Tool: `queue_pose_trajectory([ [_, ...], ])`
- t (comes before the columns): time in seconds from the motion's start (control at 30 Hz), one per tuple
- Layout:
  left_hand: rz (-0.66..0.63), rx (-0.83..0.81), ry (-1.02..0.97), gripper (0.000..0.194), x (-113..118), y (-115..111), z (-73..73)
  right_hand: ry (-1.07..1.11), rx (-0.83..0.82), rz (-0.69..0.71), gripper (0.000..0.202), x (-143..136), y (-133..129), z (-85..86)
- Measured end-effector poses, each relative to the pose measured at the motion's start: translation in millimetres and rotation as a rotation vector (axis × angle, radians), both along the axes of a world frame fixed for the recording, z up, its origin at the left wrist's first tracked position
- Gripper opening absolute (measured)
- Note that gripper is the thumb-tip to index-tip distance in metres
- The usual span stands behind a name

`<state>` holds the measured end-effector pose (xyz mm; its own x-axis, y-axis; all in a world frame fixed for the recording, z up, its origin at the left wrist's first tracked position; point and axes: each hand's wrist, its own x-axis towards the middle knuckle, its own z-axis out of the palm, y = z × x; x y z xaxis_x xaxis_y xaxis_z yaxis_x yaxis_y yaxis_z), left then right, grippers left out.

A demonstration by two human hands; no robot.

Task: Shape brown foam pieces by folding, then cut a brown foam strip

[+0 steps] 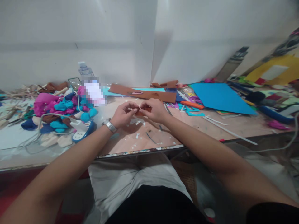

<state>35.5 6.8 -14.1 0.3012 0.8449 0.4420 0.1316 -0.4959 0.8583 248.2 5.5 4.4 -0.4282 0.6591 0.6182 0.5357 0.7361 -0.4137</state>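
Over the middle of the table, my left hand [124, 114], with a metal watch on its wrist, and my right hand [156, 110] meet fingertip to fingertip. Between them is a small dark brown piece [140, 113], which looks like paper or thin sheet; its exact kind is hard to tell. Thumb and fingers of both hands pinch it, covering part of it. Just behind lie long brown sheet strips [149, 95] with a small pink-handled craft knife [135, 93] on top.
Crumpled coloured paper balls [63, 105], a blue power strip [84, 131] and a plastic bottle [85, 71] stand left. Right are an orange tool [192, 105], a blue sheet [223, 98] and white strips [231, 130]. Scraps dot the table [163, 137]; a wall [121, 46] rises behind.
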Motion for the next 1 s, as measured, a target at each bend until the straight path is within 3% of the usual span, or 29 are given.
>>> queue_pose_trajectory([
  [0.53,-0.012,-0.081,0.010,0.034,-1.2,-1.5,-2.0,0.066,-0.024,-0.012,0.017,-2.1,-3.6,1.6],
  [1.0,-0.024,-0.073,-0.013,0.030,-1.4,1.3,-4.3,0.040,0.011,0.013,0.017,-0.3,0.1,0.0],
])
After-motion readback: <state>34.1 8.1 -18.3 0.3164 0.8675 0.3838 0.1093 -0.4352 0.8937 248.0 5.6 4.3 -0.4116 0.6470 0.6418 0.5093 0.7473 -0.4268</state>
